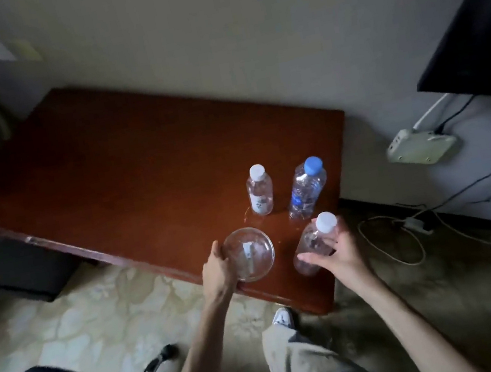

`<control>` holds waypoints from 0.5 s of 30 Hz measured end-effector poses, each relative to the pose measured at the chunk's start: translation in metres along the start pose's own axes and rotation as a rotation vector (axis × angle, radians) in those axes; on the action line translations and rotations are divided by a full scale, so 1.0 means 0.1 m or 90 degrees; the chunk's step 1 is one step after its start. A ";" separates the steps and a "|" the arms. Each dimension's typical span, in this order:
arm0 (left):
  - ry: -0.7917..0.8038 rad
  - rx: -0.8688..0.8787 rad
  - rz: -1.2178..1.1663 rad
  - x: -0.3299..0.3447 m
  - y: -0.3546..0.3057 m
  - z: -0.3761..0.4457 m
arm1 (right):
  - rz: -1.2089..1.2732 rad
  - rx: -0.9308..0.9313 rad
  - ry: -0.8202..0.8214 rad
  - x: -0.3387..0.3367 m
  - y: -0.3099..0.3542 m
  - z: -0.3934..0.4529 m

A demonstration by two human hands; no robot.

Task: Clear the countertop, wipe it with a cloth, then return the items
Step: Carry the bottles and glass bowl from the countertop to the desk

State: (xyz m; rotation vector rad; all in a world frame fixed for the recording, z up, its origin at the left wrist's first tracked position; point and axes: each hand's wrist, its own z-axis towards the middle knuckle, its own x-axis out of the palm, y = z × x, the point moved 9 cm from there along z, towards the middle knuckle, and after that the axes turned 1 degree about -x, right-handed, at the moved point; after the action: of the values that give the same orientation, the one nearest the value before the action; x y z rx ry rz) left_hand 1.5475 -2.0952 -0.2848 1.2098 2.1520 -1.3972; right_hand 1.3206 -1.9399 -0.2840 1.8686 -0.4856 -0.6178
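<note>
Left hand [217, 270] gripping rim of clear round glass bowl [249, 254] at front edge of reddish-brown wooden desk [126, 179], right hand [337, 250] clamped around clear white-capped plastic bottle [315, 244], two more clear plastic bottles [260, 190] upright just behind.

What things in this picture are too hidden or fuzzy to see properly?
All from the head view:
- Small bottle's label: print too small to read.
- White strip inside the glass bowl: blurred, so I cannot tell what it is.
- Bottle in the right hand: lower part hidden by the fingers, so its contents are unclear.
- Dark screen: cut off by the right edge.
- Left hand: fingers partly behind the bowl's rim.
</note>
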 end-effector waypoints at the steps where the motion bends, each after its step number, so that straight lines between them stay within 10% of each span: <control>1: 0.015 0.007 0.023 0.11 0.01 0.20 | 0.004 0.000 -0.014 0.00 -0.02 0.08; 15: 0.197 0.047 0.088 0.53 -0.28 0.84 | -0.047 -0.002 -0.155 0.14 -0.10 0.24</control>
State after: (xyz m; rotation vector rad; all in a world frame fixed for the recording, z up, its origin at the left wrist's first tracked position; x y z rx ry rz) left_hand 1.4792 -2.1461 -0.3418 1.6650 2.1751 -1.3130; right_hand 1.3175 -1.9621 -0.3037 1.8230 -0.5739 -0.9006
